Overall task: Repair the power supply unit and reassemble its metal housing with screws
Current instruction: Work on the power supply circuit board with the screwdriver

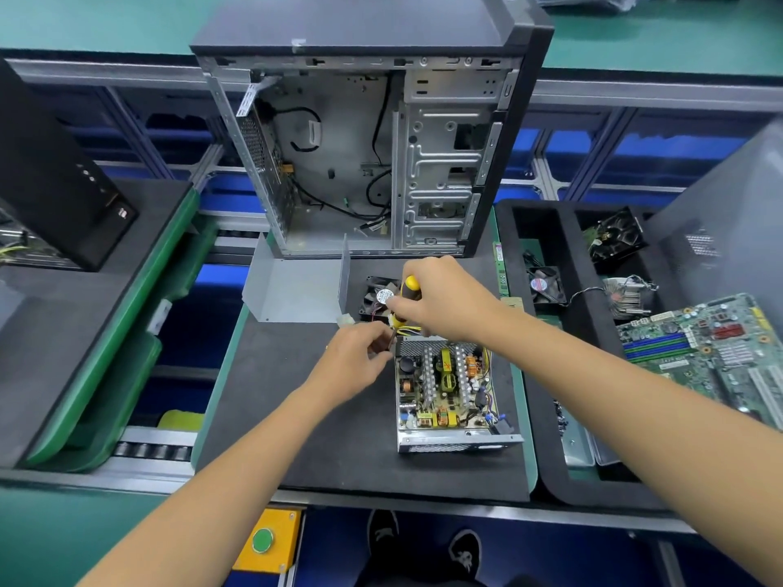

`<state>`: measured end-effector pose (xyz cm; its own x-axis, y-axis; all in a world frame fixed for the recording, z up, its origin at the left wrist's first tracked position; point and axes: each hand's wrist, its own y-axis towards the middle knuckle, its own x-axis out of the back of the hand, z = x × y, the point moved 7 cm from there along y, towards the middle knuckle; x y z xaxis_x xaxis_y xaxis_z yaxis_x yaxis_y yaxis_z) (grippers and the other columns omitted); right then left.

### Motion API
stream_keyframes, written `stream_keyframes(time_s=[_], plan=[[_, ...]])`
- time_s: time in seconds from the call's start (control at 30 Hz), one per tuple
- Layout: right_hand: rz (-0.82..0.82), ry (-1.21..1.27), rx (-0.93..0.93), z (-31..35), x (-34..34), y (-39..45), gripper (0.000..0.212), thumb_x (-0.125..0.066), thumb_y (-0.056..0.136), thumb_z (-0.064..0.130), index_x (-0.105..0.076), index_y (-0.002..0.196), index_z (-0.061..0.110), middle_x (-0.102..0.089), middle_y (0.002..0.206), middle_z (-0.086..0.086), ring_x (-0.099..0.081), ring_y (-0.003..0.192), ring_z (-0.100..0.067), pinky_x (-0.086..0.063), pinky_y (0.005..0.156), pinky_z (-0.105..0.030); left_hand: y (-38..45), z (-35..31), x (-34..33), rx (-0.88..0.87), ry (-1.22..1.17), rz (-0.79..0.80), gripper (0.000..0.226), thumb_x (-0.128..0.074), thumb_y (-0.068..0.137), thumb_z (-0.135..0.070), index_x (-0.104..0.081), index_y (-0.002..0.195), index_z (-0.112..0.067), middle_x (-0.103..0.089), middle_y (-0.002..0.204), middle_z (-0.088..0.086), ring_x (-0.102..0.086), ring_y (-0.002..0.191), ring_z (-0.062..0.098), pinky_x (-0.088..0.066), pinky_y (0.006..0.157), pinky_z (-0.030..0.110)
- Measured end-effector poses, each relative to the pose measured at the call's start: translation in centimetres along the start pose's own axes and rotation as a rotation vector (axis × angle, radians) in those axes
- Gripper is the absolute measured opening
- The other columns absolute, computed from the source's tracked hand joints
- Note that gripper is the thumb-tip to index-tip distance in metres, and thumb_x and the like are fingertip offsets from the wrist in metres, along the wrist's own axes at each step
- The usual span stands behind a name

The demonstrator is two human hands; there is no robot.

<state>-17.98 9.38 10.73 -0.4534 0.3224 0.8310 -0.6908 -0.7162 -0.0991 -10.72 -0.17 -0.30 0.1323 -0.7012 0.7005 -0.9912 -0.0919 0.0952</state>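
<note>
The open power supply unit [445, 396] lies on the black foam mat [305, 417], its circuit board and coils exposed. My right hand [445, 298] grips a yellow and black screwdriver [407, 290] upright at the unit's far left corner. My left hand [360, 358] pinches the screwdriver's lower shaft beside that corner. The bent grey metal cover [296, 290] lies behind, to the left. A black fan [379, 298] sits just behind the hands, partly hidden. The cable bundle is mostly hidden under my right hand.
An open PC tower case [364, 154] stands at the back of the mat. At the right, a black tray [551, 459] holds fans [546, 286], a heatsink [627, 296] and a motherboard [712, 353]. A green tray [106, 353] lies left. A green button [262, 540] sits below.
</note>
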Motion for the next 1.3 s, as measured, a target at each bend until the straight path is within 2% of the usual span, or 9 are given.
stream_keyframes(time_s=[0.17,0.23,0.37,0.47,0.57,0.7,0.8,1.0,1.3], plan=[[0.039,0.015,-0.024,0.0,-0.7,0.0,0.029,-0.060,0.089,0.026,-0.054,0.080,-0.001,-0.065,0.077,-0.018,-0.065,0.067,-0.025,-0.054,0.060,-0.044,-0.7,0.7,-0.9,0.065,-0.070,-0.057,0.021,-0.070,0.081,-0.007,-0.058,0.091,-0.020,-0.061,0.080,-0.012,-0.056,0.075,0.000,-0.044,0.069,0.009],[0.071,-0.006,-0.015,0.0,-1.1,-0.2,0.028,-0.059,0.090,0.027,-0.053,0.080,0.001,-0.061,0.074,-0.015,-0.060,0.062,-0.016,-0.054,0.061,-0.045,-1.0,1.1,-1.4,0.105,-0.109,-0.059,0.030,-0.070,0.081,-0.007,-0.051,0.090,-0.028,-0.060,0.079,-0.012,-0.055,0.074,0.005,-0.044,0.068,0.010],[0.102,-0.057,-0.010,-0.3,-2.1,-0.4,0.027,-0.059,0.090,0.031,-0.052,0.082,0.006,-0.050,0.067,-0.005,-0.057,0.068,-0.025,-0.051,0.072,-0.042,-1.0,1.3,-2.1,0.132,-0.134,-0.047,0.044,-0.069,0.080,-0.005,-0.043,0.093,-0.038,-0.058,0.073,-0.008,-0.053,0.070,0.007,-0.043,0.065,0.010],[0.093,-0.101,0.006,-0.6,-2.6,-0.6,0.025,-0.058,0.091,0.032,-0.048,0.080,0.012,-0.046,0.069,-0.001,-0.053,0.066,-0.026,-0.041,0.055,-0.032,-0.8,1.5,-2.4,0.143,-0.128,-0.041,0.051,-0.068,0.081,-0.005,-0.039,0.087,-0.046,-0.058,0.074,-0.010,-0.054,0.071,0.005,-0.042,0.063,0.008],[0.062,-0.124,0.021,-1.0,-2.8,-0.8,0.025,-0.058,0.090,0.033,-0.048,0.081,0.013,-0.046,0.072,-0.001,-0.049,0.059,-0.020,-0.033,0.047,-0.030,-0.7,1.8,-2.8,0.156,-0.134,-0.014,0.041,-0.067,0.081,-0.005,-0.044,0.094,-0.037,-0.059,0.077,-0.010,-0.055,0.071,0.005,-0.044,0.065,0.009],[0.057,-0.151,0.037,-1.3,-3.3,-0.9,0.025,-0.058,0.090,0.033,-0.045,0.080,0.015,-0.047,0.071,-0.002,-0.052,0.063,-0.024,-0.037,0.047,-0.030,-0.6,2.2,-3.1,0.169,-0.150,0.026,0.032,-0.066,0.081,-0.002,-0.052,0.102,-0.020,-0.059,0.081,-0.007,-0.056,0.071,0.011,-0.045,0.066,0.011],[0.062,-0.161,0.040,-1.5,-3.7,-0.9,0.023,-0.058,0.090,0.033,-0.045,0.083,0.015,-0.048,0.071,-0.003,-0.053,0.067,-0.026,-0.040,0.050,-0.033,-0.5,2.3,-3.2,0.169,-0.148,0.032,0.029,-0.064,0.081,0.000,-0.053,0.102,-0.018,-0.060,0.083,-0.004,-0.058,0.076,0.016,-0.047,0.068,0.015],[0.065,-0.169,0.025,-1.8,-3.7,-0.8,0.021,-0.057,0.090,0.032,-0.048,0.087,0.014,-0.048,0.070,-0.001,-0.048,0.058,-0.019,-0.029,0.044,-0.029,-0.4,3.1,-3.3,0.214,-0.172,0.024,0.031,-0.066,0.081,0.000,-0.057,0.106,-0.016,-0.065,0.085,0.000,-0.060,0.077,0.017,-0.051,0.073,0.020],[0.085,-0.192,0.029,-1.7,-4.1,-0.3,0.020,-0.054,0.093,0.032,-0.049,0.091,0.012,-0.049,0.072,-0.003,-0.054,0.071,-0.028,-0.038,0.050,-0.030,-0.2,4.1,-3.1,0.285,-0.080,0.026,0.009,-0.071,0.080,-0.011,-0.064,0.078,-0.016,-0.062,0.073,-0.005,-0.050,0.061,0.001,-0.038,0.059,0.009]])
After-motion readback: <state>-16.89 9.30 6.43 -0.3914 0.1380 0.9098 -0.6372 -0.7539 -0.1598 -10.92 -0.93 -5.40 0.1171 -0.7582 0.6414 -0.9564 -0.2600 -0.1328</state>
